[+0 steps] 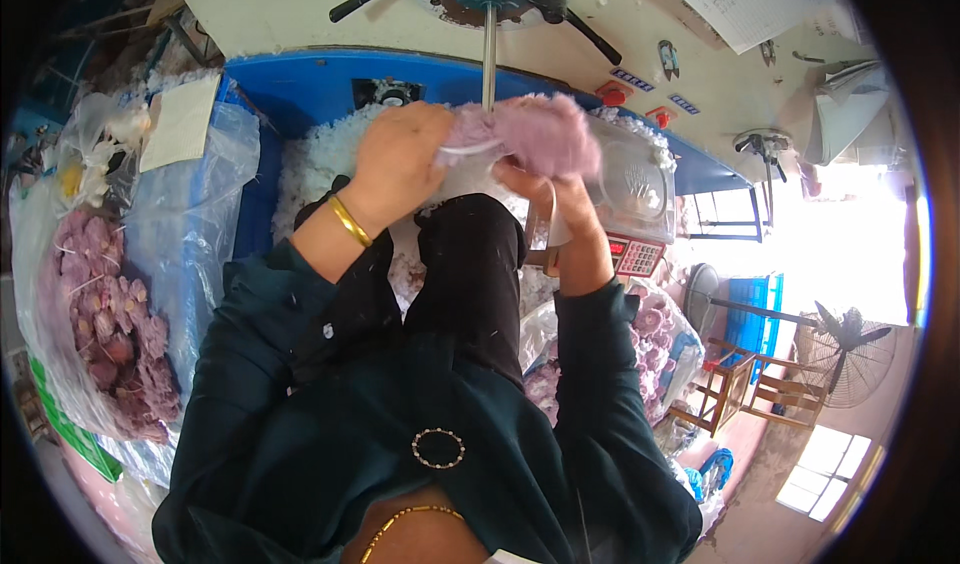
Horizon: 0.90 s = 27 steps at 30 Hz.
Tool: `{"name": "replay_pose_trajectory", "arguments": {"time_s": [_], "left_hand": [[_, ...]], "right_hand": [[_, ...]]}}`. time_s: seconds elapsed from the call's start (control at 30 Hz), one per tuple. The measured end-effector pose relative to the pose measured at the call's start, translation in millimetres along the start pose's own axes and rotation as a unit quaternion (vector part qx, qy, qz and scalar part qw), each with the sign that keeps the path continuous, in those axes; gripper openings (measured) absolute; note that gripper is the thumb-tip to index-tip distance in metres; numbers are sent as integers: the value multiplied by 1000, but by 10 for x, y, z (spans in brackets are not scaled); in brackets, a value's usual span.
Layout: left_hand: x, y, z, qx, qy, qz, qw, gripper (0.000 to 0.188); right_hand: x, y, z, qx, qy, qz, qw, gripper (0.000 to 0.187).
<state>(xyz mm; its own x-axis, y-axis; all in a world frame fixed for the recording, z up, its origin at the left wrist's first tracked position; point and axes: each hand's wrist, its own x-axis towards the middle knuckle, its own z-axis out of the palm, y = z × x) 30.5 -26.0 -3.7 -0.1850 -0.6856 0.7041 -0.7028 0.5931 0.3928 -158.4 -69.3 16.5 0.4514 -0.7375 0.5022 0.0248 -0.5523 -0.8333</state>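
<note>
A fuzzy mauve plush piece [548, 132] is at the lower end of a thin metal tube [489, 59] that comes down from the machine. My left hand [405, 154], with a gold bangle at its wrist, grips the plush's left edge, fingers curled. From below right, my right hand [560, 202] holds the other side, its thumb toward the middle. A white strip or cord crosses the plush near my left fingers, and a pale loop hangs by my right hand. The plush is blurred at its right end. Whether the tube goes inside it, I cannot tell.
White fluff [320, 174] lies in the blue-edged trough. Mauve plush pieces fill a plastic bag [110, 324] at left and another bag [655, 349] at right. A digital scale [637, 254] stands right of my hand. Snips [668, 59] and red buttons [614, 94] are on the machine top.
</note>
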Motion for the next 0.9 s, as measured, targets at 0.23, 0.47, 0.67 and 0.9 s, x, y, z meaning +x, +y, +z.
{"name": "replay_pose_trajectory", "arguments": {"time_s": [0.23,0.47,0.67,0.9], "left_hand": [[184,275,182,59,-41,-102,992,34],[73,364,103,-44,39,-197,979,44],[-96,347,47,-105,38,-162,980,33],[-108,280,-61,-431,-30,-354,829,31]], "right_hand": [[770,665,158,-60,361,135,921,25],[797,391,258,-170,335,156,914,14],[339,-9,364,-109,270,118,949,10],[-19,-99,-117,245,71,179,950,49]]}}
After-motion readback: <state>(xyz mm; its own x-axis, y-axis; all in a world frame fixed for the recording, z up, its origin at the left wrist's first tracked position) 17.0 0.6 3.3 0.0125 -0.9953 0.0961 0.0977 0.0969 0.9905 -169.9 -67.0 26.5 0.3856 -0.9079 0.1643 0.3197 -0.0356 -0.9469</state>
